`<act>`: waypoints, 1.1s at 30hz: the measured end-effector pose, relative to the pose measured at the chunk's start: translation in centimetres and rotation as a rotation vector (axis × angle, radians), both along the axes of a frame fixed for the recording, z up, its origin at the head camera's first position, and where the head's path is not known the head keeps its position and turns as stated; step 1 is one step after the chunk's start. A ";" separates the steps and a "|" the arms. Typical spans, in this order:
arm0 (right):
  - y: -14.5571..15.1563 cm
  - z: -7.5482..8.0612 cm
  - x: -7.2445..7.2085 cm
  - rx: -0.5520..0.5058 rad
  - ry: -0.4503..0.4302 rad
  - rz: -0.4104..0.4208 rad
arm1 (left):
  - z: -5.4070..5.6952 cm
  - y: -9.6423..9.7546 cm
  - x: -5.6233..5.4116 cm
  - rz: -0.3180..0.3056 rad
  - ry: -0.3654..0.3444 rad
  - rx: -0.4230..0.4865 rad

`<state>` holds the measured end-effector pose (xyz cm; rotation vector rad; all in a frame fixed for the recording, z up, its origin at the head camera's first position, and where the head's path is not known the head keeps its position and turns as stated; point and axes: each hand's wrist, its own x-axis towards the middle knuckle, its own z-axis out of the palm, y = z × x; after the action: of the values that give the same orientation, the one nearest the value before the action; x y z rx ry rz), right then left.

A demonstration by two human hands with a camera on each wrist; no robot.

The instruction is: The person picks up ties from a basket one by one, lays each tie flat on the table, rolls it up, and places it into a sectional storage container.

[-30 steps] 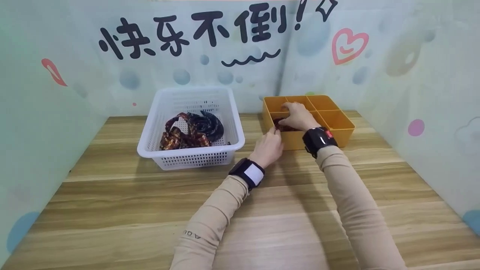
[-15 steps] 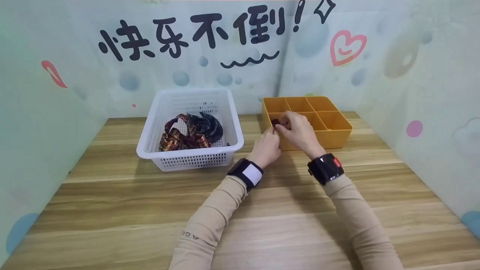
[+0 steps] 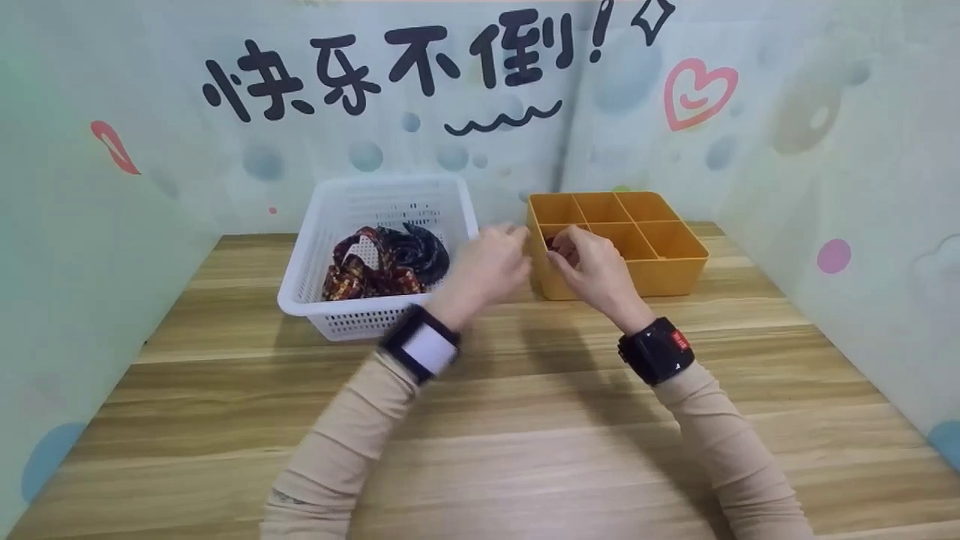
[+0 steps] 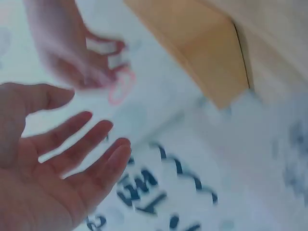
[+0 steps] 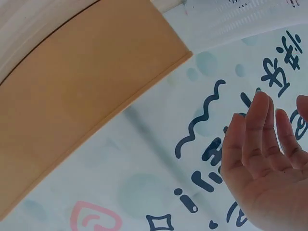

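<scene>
My left hand (image 3: pixel 487 270) is over the gap between the white basket (image 3: pixel 341 307) and the orange divided box (image 3: pixel 649 279), slightly blurred. In the left wrist view its fingers (image 4: pixel 79 151) are spread and relaxed, with nothing in them. My right hand (image 3: pixel 598 271) is at the box's front left compartment, fingers loosely bent; the right wrist view shows nothing between them. Behind its fingertips a bit of dark red cloth (image 3: pixel 551 242) shows in that compartment, mostly hidden. Inside the basket lie a red and gold patterned cloth (image 3: pixel 375 281) and a coiled dark blue cloth (image 3: pixel 420 255).
Both containers stand at the back of a wood-grain table (image 3: pixel 480 450), near a printed backdrop (image 3: pixel 405 157). Thin dividers split the box into several compartments. Pale printed side walls flank the table on the left and right.
My left hand has left the box's front left corner and moved left towards the basket. My right hand drew back from inside the compartment to its near edge, and its fingers have loosened.
</scene>
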<state>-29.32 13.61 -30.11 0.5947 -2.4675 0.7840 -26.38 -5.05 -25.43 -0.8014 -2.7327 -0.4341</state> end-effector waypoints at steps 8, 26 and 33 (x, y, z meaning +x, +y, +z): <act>0.0 -0.2 -0.1 0.071 -0.058 0.005 | 2.1 -8.7 -4.6 0.146 -0.323 -0.238; -0.5 -1.3 -0.4 0.199 -0.198 0.029 | -3.3 -10.9 -6.2 0.222 -0.483 -0.578; -0.3 -1.3 -0.3 0.208 -0.224 0.042 | -2.3 -11.0 -6.5 0.121 -0.482 -0.452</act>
<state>-29.67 13.34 -31.43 0.6667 -2.7736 0.6444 -32.91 -16.09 -27.76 -0.6906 -3.3769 0.0339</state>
